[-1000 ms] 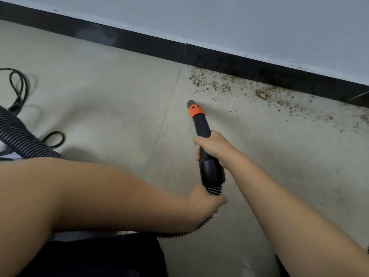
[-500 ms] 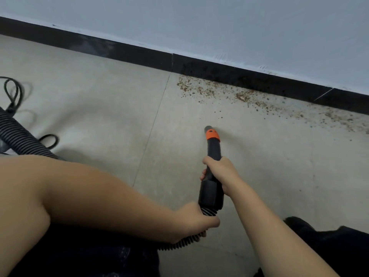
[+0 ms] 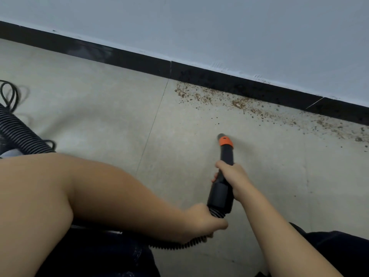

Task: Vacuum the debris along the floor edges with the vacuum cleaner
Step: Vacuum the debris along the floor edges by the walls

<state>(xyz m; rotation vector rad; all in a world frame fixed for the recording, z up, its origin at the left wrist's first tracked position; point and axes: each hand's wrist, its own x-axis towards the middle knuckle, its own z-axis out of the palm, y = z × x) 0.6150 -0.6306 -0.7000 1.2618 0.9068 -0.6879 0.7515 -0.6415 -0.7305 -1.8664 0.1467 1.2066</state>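
Observation:
A black vacuum nozzle (image 3: 223,172) with an orange collar (image 3: 225,141) points up toward the wall, its tip a short way from the debris. My right hand (image 3: 232,175) grips the nozzle's middle. My left hand (image 3: 201,222) grips the ribbed hose (image 3: 179,245) just behind the nozzle's wide end. Brown crumbly debris (image 3: 239,103) lies in a band along the black baseboard (image 3: 229,84), running off to the right.
The ribbed vacuum hose (image 3: 20,132) and a looped black cord (image 3: 10,94) lie at the left edge. A grey wall (image 3: 199,27) rises above the baseboard. The floor is pale tile with a seam (image 3: 153,124). My dark trouser legs (image 3: 329,250) fill the bottom.
The nozzle tip sits farther from the debris band than a second ago. Both hands keep their grip, and the view has shifted so the wall fills more of the top.

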